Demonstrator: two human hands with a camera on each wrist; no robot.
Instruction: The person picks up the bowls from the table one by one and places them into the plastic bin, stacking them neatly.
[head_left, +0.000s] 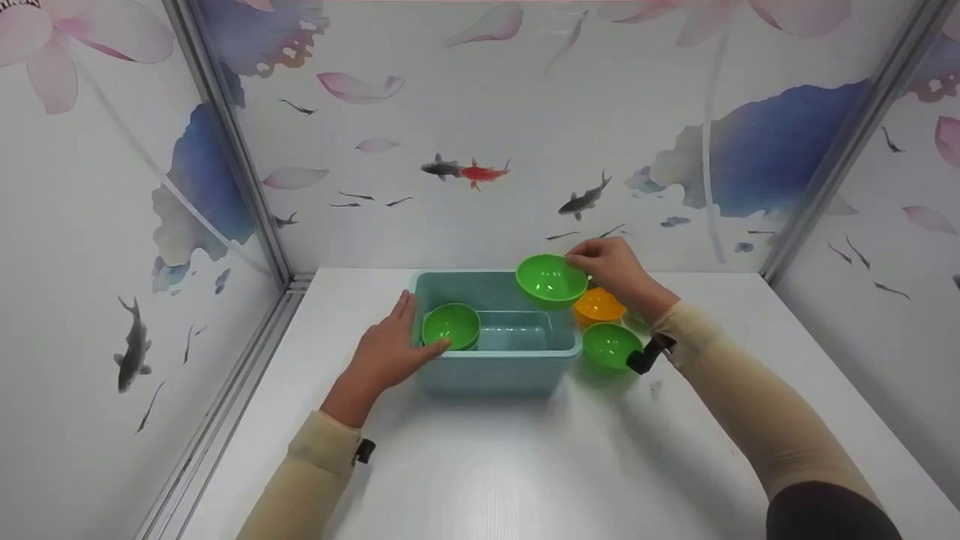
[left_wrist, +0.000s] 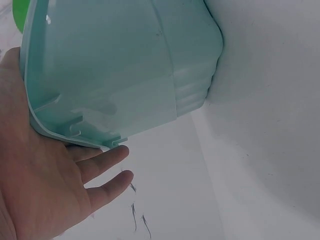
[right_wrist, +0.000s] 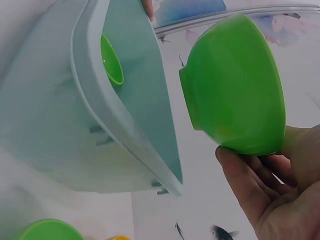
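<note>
Now I am carrying a green bowl (head_left: 552,277) over the teal bin (head_left: 450,375), right grip (head_left: 611,266) pinching its rim, left grip (head_left: 386,352) flat, steadying; lowering comes next.

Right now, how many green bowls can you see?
3. One sits inside the teal tub at its left, one is held above the tub by the right hand, one rests on the table. Others may be hidden.

Looks like a staged recording booth, not a real home: white table (head_left: 525,465) boxed in by panels (head_left: 480,112) with koi-and-lotus wallpaper, metal corner posts (head_left: 225,135).
</note>
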